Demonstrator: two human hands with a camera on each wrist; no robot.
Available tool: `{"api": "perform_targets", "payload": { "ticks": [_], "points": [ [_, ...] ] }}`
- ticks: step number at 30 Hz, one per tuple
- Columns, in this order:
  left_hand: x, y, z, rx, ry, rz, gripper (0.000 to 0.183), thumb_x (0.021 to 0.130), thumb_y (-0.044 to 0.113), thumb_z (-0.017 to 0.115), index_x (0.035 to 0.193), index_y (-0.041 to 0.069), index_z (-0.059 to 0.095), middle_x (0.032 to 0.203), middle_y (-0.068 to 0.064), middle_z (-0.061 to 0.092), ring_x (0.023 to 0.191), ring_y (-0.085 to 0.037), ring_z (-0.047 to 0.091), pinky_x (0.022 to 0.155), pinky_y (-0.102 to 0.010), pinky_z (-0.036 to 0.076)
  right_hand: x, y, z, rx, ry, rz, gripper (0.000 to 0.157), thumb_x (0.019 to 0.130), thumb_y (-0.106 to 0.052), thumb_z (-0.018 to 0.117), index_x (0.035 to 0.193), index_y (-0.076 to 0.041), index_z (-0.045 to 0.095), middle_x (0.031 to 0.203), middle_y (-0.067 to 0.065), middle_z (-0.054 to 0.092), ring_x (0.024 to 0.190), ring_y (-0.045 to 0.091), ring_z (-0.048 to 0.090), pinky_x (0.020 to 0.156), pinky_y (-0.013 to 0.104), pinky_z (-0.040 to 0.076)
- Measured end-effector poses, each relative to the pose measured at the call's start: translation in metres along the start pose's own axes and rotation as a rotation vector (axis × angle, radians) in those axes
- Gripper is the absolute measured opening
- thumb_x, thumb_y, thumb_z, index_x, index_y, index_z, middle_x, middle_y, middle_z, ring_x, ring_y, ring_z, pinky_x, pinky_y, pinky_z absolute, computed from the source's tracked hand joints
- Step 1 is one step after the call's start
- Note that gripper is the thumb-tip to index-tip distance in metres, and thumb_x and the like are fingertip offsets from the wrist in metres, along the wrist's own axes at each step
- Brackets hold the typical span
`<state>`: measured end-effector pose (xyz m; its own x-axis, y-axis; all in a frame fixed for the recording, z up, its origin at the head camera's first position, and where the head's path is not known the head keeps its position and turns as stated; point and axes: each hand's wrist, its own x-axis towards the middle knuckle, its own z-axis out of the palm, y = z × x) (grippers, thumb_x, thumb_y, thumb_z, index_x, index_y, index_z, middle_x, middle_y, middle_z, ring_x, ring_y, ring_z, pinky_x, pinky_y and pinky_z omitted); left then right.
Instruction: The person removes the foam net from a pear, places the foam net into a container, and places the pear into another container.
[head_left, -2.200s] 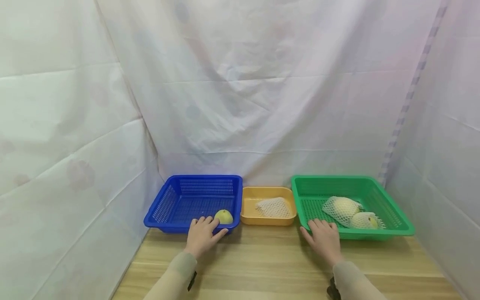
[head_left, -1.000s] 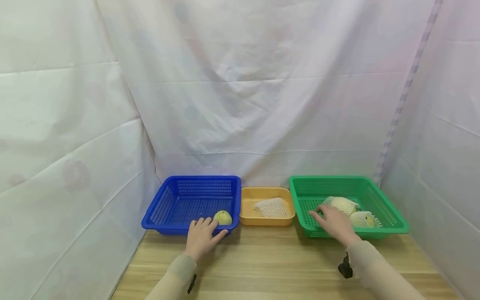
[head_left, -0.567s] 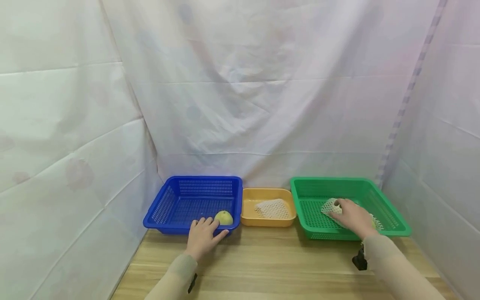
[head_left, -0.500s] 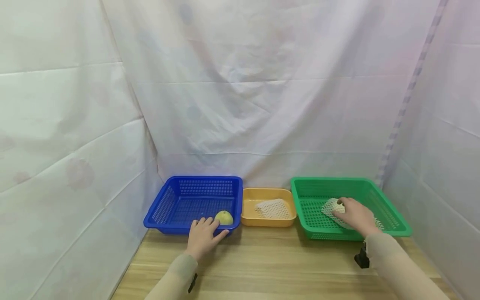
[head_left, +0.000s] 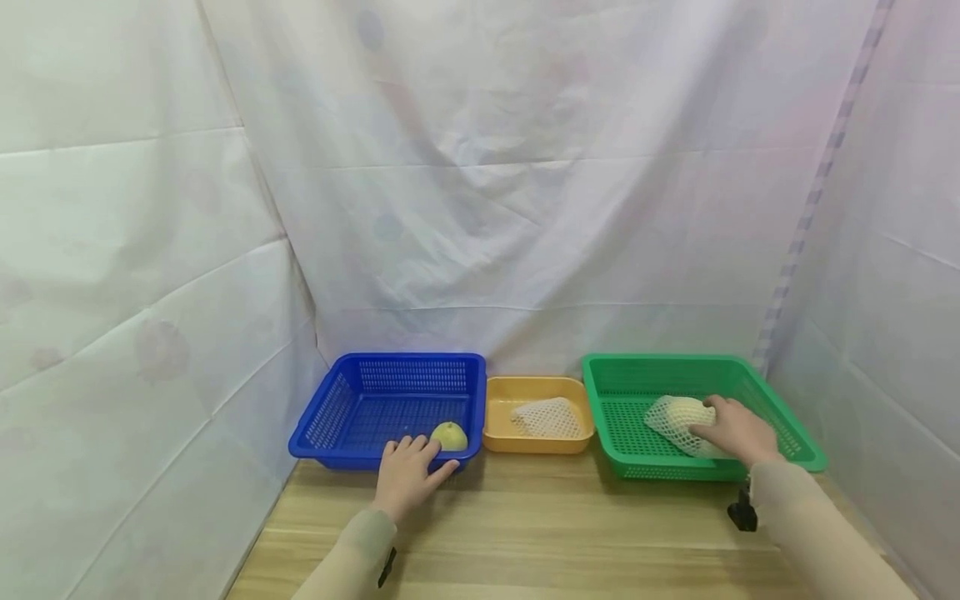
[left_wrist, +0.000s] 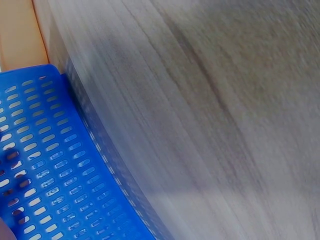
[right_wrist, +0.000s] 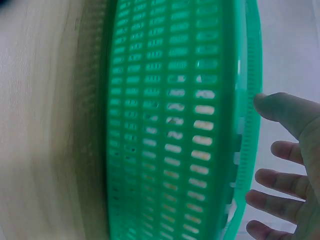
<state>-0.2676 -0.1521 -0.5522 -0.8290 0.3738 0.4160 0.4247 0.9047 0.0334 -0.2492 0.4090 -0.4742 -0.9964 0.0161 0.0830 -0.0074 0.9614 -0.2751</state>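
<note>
My left hand rests on the front rim of the blue basket, fingers relaxed, beside a round pale green fruit lying in the basket's near right corner. Over the green basket hovers my right hand. Its thumb and fingers are spread in the right wrist view, with nothing between them. A pale fruit in a white foam net lies in that basket, just left of the fingertips. The hand hides the spot to its right. In the left wrist view the blue basket's slotted wall shows.
Between the baskets stands a shallow orange tray with a loose white foam net in it. The wooden table extends in front. White curtains hang behind and at both sides.
My right hand has left the green basket's front rim, moved in over the netted fruits, then shifted right, covering the second one. My left hand has stayed in place.
</note>
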Motion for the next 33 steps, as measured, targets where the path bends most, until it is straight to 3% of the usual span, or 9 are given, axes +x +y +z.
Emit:
{"api": "perform_targets", "payload": {
  "ticks": [9, 21, 33],
  "points": [
    [0.001, 0.001, -0.001, 0.013, -0.009, 0.002, 0.054, 0.09, 0.072, 0.04, 0.099, 0.023, 0.062, 0.086, 0.006, 0.051, 0.074, -0.016, 0.04, 0.071, -0.038, 0.033, -0.003, 0.013, 0.0, -0.012, -0.04, 0.048, 0.083, 0.082, -0.05, 0.071, 0.133, 0.01, 0.045, 0.127, 0.042, 0.04, 0.105, 0.056, 0.048, 0.067, 0.058, 0.047],
    [0.001, 0.0, 0.001, 0.01, 0.001, -0.002, 0.051, 0.089, 0.069, 0.047, 0.101, 0.022, 0.064, 0.089, 0.004, 0.055, 0.076, -0.018, 0.042, 0.073, -0.04, 0.035, -0.004, 0.028, 0.005, 0.027, -0.1, 0.094, 0.086, 0.077, -0.053, 0.073, 0.132, 0.008, 0.047, 0.119, 0.04, 0.048, 0.099, 0.053, 0.053, 0.061, 0.054, 0.047],
    [0.001, 0.0, 0.002, 0.014, 0.021, 0.001, 0.047, 0.088, 0.068, 0.05, 0.097, 0.024, 0.062, 0.086, 0.005, 0.053, 0.074, -0.017, 0.041, 0.071, -0.039, 0.034, 0.0, 0.043, 0.01, 0.059, -0.147, 0.089, 0.09, 0.076, -0.051, 0.075, 0.132, 0.013, 0.043, 0.12, 0.041, 0.05, 0.099, 0.055, 0.053, 0.067, 0.057, 0.047]
  ]
}}
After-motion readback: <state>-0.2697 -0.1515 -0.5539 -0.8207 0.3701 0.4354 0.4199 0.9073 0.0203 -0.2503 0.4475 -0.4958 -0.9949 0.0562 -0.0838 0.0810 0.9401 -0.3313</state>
